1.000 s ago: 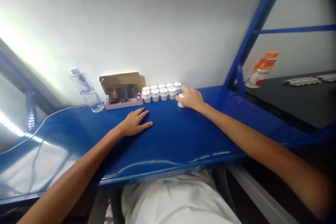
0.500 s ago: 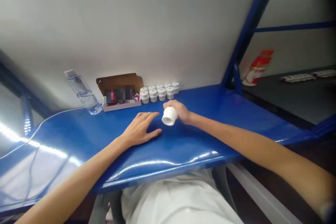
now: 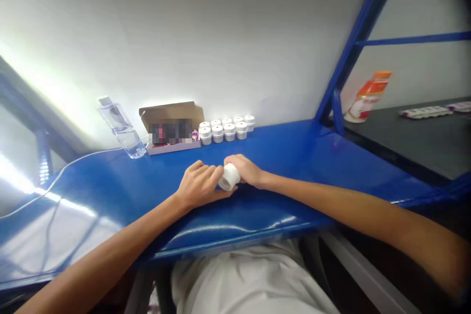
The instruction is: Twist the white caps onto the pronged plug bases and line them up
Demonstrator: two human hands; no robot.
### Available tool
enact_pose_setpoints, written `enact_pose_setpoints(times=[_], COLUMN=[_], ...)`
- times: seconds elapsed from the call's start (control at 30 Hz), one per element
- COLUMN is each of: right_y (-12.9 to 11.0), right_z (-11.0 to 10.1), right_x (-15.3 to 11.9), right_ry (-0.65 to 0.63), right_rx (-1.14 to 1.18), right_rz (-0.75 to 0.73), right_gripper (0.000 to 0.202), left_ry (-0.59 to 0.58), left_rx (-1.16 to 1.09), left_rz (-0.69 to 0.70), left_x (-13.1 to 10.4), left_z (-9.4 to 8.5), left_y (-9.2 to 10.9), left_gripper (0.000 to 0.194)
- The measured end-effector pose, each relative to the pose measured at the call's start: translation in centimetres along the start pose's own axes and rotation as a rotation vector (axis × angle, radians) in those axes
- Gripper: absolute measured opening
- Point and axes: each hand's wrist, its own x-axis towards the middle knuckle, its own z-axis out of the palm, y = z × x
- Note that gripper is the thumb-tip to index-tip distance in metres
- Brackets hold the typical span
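Over the blue tabletop, a white, hollow, cup-shaped plastic part (image 3: 229, 177) is held with its open end facing me and to the left. My right hand (image 3: 245, 169) is closed around its far right side. On the other side, my left hand (image 3: 201, 184) has its fingers curled against the part and its thumb stretched beneath it. The left fingertips are partly hidden. Behind my hands, several similar white plastic parts (image 3: 229, 132) stand upright in two rows, each with a small dark hole in its top.
An open cardboard box (image 3: 173, 147) with blurred contents stands left of the rows. Beside it a clear water bottle (image 3: 125, 132) leans at a slant, near a white cable (image 3: 79, 158). A red-and-white bottle (image 3: 368, 98) is on the dark surface at right, past the blue frame (image 3: 353, 44).
My right hand has brought the white part down and slightly left. My left hand, open and apart from it before, has curled its fingers and now meets the part.
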Motion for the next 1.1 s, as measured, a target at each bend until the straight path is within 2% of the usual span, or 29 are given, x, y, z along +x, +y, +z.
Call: enact_pose_setpoints(times=[0.13,0.3,0.4,0.5,0.63,0.73,0.83,0.97,1.03,1.1], right_y=[-0.5,-0.5,-0.1,0.3,0.2,0.0,0.2,1.0,1.3,1.5], right_z=[0.0,0.1,0.4,0.9,1.1,0.8,0.2,-0.5,-0.9,-1.4], right_x=[-0.2,-0.5,-0.8,-1.1,-1.5,-1.4,-0.7,0.2,0.5,0.8], right_ry=[-0.003,0.047,0.076,0.118,0.163,0.177,0.145,0.146,0.147,0.159], right_rx=[-0.137,-0.352,-0.371,-0.276,-0.202,-0.212,-0.247,-0.439,-0.516,-0.533], right_rz=[-0.065,-0.18,-0.224,-0.241,-0.303,-0.432,-0.608,-0.816,-0.812,-0.755], right_gripper=[0.035,0.03,0.03,0.032,0.035,0.03,0.021,0.031,0.035,0.039], left_ry=[0.01,-0.015,-0.109,-0.212,-0.247,-0.246,-0.171,-0.048,0.003,0.044], left_rx=[0.049,-0.035,-0.088,-0.138,-0.267,-0.501,-0.735,-0.924,-1.008,-1.057], left_rz=[-0.01,-0.068,-0.112,-0.185,-0.408,-0.64,-0.839,-1.097,-1.19,-1.226], left_x=[0.2,-0.1,-0.4,-0.6,-0.4,-0.2,0.0,-0.1,-0.2,-0.3], left_z=[-0.1,0.4,0.7,0.6,0.2,0.0,0.2,0.8,0.9,0.9], left_y=[0.2,-0.2,-0.6,-0.6,-0.4,-0.6,-1.2,-2.6,-3.4,-4.1], left_gripper=[0.038,0.037,0.037,0.038,0.039,0.039,0.044,0.056,0.056,0.052])
